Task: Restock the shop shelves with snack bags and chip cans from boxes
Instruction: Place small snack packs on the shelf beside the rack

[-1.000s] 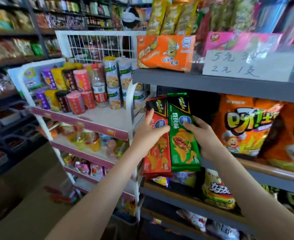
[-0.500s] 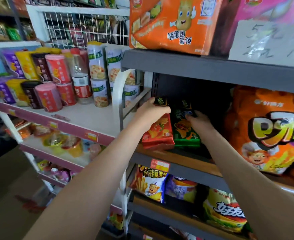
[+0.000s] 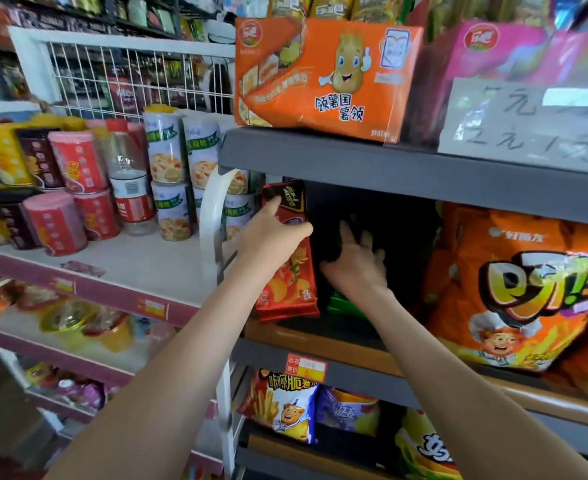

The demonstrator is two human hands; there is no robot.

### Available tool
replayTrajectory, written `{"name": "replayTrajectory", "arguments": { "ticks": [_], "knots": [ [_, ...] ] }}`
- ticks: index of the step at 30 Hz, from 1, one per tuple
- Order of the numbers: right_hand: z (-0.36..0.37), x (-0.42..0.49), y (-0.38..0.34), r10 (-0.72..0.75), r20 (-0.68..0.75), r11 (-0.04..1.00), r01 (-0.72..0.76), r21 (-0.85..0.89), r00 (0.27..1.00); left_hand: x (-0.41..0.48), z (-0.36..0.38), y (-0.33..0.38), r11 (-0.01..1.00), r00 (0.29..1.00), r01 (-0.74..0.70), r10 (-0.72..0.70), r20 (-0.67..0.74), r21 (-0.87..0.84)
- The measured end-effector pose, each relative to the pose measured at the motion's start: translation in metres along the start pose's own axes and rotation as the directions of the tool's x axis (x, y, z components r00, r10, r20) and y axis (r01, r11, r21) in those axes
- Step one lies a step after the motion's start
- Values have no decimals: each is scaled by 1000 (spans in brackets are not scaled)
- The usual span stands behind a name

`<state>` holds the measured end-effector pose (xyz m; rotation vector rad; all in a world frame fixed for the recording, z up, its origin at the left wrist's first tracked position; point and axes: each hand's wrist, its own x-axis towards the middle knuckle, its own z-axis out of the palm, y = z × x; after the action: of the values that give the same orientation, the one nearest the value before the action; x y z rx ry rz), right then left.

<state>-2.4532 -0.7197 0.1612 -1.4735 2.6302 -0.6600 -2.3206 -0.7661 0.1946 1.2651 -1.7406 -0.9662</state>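
Standing up at the left end of the middle shelf (image 3: pixel 323 341), the red snack bag (image 3: pixel 287 278) was held by the left hand (image 3: pixel 270 237). That hand gripped the bag near its top, with the fingers round the left edge and the thumb across the front. Just to the right of it stood the green snack bag (image 3: pixel 342 304), touching the red one. Most of the green bag was lost in the dark at the far side of the shelf, and only its bottom showed. The right hand (image 3: pixel 354 268) lay flat on it with the fingers spread wide. The two hands were near each other but apart. A big orange bag (image 3: pixel 514 292) stood further right on the same shelf. Chip cans (image 3: pixel 167 157) stood on the white rack (image 3: pixel 119 271) to the left.
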Motion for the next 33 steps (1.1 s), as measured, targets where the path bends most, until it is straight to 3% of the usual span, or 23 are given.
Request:
{"name": "replayTrajectory", "arguments": {
  "ticks": [5,14,20,27,33],
  "knots": [
    [8,18,9,-17,-304,987,64,146,952,18,6,-1,995,988,-90,95,-119,45],
    [22,64,17,102,-539,955,68,287,836,34,34,-32,966,944,-259,249,-215,-22],
    [27,74,24,279,-451,926,-112,361,848,35,37,-41,949,925,-314,307,-225,4],
    [25,68,29,100,-313,958,-6,288,945,38,41,-35,939,921,-341,345,-180,51],
    [22,70,30,180,-321,958,-93,270,930,38,40,-36,928,916,-371,373,-148,39]
  ]
}}
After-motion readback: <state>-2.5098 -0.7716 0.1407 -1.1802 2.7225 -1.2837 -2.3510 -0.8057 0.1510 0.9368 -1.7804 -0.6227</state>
